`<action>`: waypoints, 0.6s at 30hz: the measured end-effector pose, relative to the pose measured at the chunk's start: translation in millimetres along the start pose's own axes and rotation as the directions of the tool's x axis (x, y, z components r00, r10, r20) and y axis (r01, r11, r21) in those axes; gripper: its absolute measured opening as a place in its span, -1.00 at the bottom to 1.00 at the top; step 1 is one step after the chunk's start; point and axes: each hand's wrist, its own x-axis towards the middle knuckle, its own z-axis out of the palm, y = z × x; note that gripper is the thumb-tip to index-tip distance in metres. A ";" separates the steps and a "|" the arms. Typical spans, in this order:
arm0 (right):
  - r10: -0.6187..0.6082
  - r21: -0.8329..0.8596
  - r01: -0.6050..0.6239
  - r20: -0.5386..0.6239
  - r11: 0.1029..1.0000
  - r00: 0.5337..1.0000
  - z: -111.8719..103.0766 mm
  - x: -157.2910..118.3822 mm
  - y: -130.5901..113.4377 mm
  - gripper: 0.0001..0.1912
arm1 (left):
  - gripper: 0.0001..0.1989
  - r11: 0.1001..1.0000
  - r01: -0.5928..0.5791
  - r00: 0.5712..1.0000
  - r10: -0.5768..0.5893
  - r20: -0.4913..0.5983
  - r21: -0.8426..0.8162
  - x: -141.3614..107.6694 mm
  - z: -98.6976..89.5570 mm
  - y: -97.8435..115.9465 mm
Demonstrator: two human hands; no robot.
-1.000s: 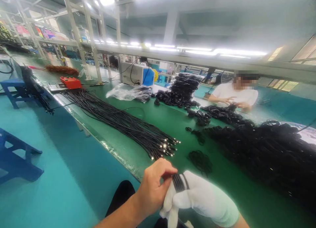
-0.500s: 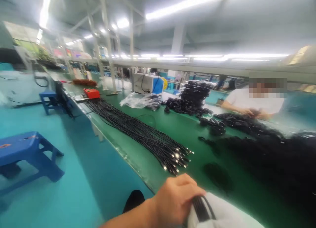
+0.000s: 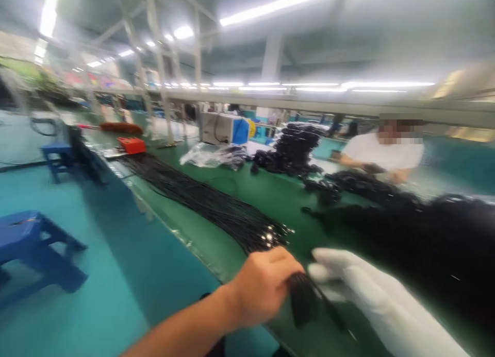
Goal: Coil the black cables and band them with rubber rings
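My bare left hand (image 3: 265,282) is closed round a coiled black cable (image 3: 303,300) above the front edge of the green table. To its right, my right hand (image 3: 344,274) wears a white glove. Its fingers reach toward the coil, apart from the thumb, and a dark strand of cable runs just beneath them; whether they touch it is blurred. Beyond my left hand lies a long bundle of straight black cables (image 3: 201,197) with shiny metal ends.
A large heap of black coiled cables (image 3: 425,238) covers the right side. Farther back are a red box (image 3: 131,145), clear plastic bags (image 3: 211,156) and a blue-white machine (image 3: 224,129). A person in white (image 3: 382,151) sits opposite. Blue stools (image 3: 31,238) stand left.
My gloved right hand has come away from the coil and opened, showing its fingers. My left hand still holds the coil, slightly farther left and higher. The view has shifted right.
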 end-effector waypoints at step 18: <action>0.044 0.494 -0.144 0.209 0.858 0.977 -5.1 30.6 51.7 -0.60 | -0.86 0.901 0.423 0.905 -0.425 0.002 -0.098 38.0 20.0 -22.4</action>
